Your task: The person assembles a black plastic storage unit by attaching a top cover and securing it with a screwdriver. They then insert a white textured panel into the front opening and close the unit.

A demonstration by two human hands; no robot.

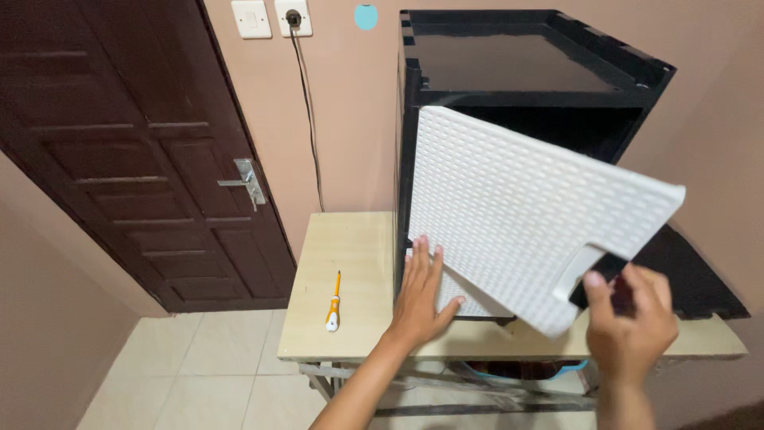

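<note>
1. One dark brown door (135, 151) stands at the left, with one metal handle (248, 181) on it.
2. One black cabinet frame (525, 87) stands upright on one pale wooden table (350, 263), against the pink wall.
3. One white woven-pattern panel (517, 207) is at the front of the frame. It is tilted; its right side swings away from the frame, and its left side is close to the frame's left post.
4. One flat black panel (692, 279) lies on the table at the right, behind the white panel.
5. Two hands are in view. The left hand (422, 291) is open, fingers spread, pressing flat on the lower left part of the white panel.
6. The right hand (629, 318) grips the white panel at its cut-out handle, near the lower right corner.
7. One screwdriver (333, 306) with an orange and white handle lies on the table, left of the frame and apart from both hands.
8. On the wall there are one switch (251, 17) and one socket (293, 16) with one cable (310, 119) hanging down.
</note>
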